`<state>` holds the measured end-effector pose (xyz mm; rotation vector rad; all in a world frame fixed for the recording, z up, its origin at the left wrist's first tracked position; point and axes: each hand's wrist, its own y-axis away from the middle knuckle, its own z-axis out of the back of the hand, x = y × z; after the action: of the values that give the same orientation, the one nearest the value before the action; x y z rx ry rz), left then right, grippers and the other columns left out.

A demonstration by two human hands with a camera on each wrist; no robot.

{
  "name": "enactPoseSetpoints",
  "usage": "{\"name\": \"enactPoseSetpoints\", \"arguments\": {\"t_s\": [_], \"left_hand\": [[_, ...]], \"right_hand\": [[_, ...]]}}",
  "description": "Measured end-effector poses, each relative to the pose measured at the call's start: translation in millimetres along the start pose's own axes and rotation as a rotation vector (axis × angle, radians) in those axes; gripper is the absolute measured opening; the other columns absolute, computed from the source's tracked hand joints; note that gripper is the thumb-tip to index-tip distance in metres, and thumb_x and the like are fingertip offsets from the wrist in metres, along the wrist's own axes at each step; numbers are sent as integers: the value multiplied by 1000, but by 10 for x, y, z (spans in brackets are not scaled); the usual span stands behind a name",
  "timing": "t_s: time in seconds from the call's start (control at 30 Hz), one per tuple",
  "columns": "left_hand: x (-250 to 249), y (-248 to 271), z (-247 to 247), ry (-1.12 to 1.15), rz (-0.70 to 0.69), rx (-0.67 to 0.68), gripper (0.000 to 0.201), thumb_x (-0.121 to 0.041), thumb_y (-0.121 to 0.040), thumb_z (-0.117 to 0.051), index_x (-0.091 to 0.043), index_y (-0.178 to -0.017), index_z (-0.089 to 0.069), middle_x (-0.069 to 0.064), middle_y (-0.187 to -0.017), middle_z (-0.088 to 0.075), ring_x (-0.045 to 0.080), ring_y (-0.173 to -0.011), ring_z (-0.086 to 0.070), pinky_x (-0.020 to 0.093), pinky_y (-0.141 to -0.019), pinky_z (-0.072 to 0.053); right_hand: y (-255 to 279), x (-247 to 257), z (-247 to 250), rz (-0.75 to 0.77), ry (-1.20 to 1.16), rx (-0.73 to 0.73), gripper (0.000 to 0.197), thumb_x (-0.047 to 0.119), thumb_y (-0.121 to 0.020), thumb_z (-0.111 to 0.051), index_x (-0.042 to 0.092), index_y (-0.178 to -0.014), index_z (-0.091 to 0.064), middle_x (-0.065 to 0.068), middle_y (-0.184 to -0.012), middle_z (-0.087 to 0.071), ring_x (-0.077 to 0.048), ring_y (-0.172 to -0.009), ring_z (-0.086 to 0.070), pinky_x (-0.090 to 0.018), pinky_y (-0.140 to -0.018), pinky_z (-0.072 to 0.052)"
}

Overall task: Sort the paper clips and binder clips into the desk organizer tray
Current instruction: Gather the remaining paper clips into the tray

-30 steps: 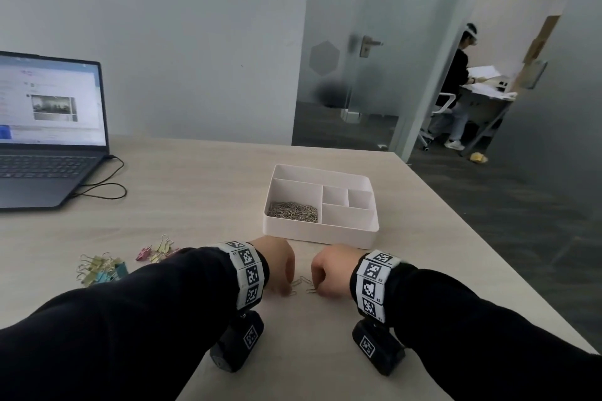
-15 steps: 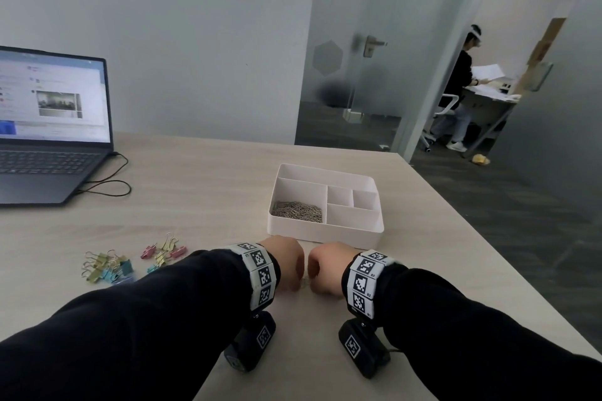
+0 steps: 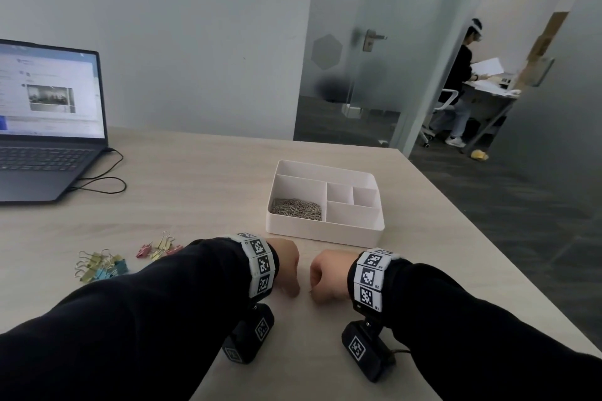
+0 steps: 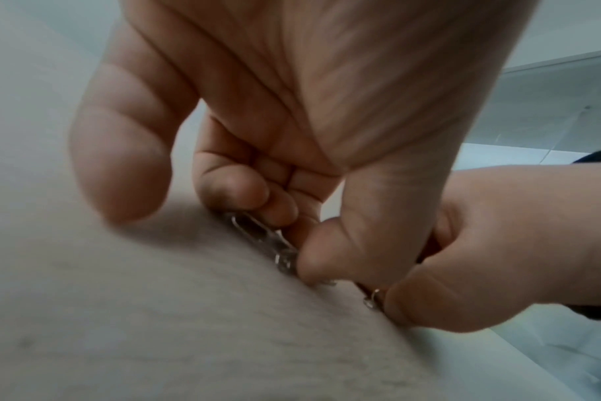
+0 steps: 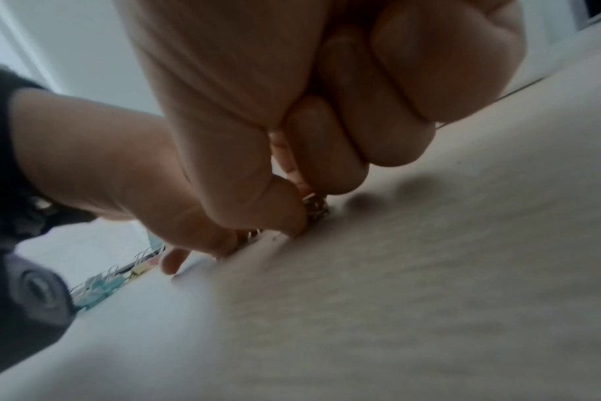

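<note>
Both hands have closed in until the fists nearly meet near the tabletop's front edge, left hand (image 3: 286,265) and right hand (image 3: 327,280) each pinching loose paper clips (image 4: 263,236) off the wood, likely gathering the last strays; the blurred view defies a count. One organizer tray (image 3: 325,233) sits beyond them, clip pile (image 3: 298,208) in its large compartment. Two clusters of binder clips (image 3: 101,265) wait toward the left edge.
</note>
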<state>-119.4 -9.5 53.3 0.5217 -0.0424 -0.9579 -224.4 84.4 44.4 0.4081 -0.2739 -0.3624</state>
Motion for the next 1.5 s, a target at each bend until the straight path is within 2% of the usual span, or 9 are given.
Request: {"name": "enactPoseSetpoints", "arguments": {"t_s": [0.2,0.4,0.53,0.67,0.77,1.0,1.1,1.27,1.5], "left_hand": [[32,26,-16,-12,-58,-53,27,-30,-79,-73,-13,-101,-73,-2,-69,-61,6,-44,-47,15,-48,-39],[185,-67,10,124,-68,-41,3,-24,-75,-70,-21,-77,-69,-8,-56,-59,5,-39,-51,14,-45,-43],[335,-166,66,416,-47,-32,10,-19,-76,-69,-21,-67,-64,0,-64,-65,19,-56,-62,27,-52,-56],[480,-266,235,733,-32,-197,6,-14,-78,-68,-16,-73,-67,1,-69,-66,13,-66,-63,27,-52,-56],[535,-335,415,953,-10,-382,4,-16,-79,-70,-14,-76,-67,3,-70,-66,13,-66,-63,27,-53,-56],[511,-471,642,1216,20,-623,4,-21,-83,-73,-18,-82,-70,6,-79,-70,15,-65,-63,29,-52,-56],[495,-462,549,1223,36,-610,5,-25,-86,-69,-20,-87,-70,7,-86,-73,15,-67,-65,30,-53,-56],[505,-321,349,1171,46,-573,8,-27,-85,-66,-21,-88,-69,1,-83,-72,11,-66,-64,25,-49,-52],[607,-30,102,1170,33,-520,7,-26,-88,-64,-20,-88,-69,-3,-78,-70,12,-65,-63,25,-50,-50]], "right_hand": [[-84,-32,-37,63,54,-10,8,32,-73,-69,27,-78,-65,0,-90,-71,-20,-83,-66,-26,-66,-48],[-233,-196,135,27,-327,-225,11,26,-72,-68,22,-69,-58,5,-67,-59,-14,-61,-54,-29,-62,-48],[-331,-248,361,31,-605,-463,9,17,-78,-69,19,-72,-62,4,-60,-58,-14,-52,-52,-23,-48,-44],[-436,-229,561,26,-800,-638,7,18,-85,-69,15,-91,-67,4,-71,-62,-12,-52,-54,-14,-38,-38],[-463,-235,583,34,-707,-706,11,21,-83,-69,26,-92,-66,7,-85,-65,-10,-62,-59,-19,-52,-45],[-31,-105,347,99,-175,2,18,35,-79,-73,25,-93,-67,1,-86,-72,-15,-64,-64,-26,-53,-52],[-11,-75,220,92,-27,19,24,27,-79,-74,18,-100,-66,2,-88,-64,-17,-64,-60,-25,-57,-49],[-24,-19,124,87,76,80,14,20,-80,-68,20,-94,-70,-2,-93,-74,-15,-66,-61,-22,-55,-48],[-77,34,50,125,80,60,6,26,-78,-68,23,-83,-66,1,-85,-68,-17,-77,-60,-26,-65,-47]]}}
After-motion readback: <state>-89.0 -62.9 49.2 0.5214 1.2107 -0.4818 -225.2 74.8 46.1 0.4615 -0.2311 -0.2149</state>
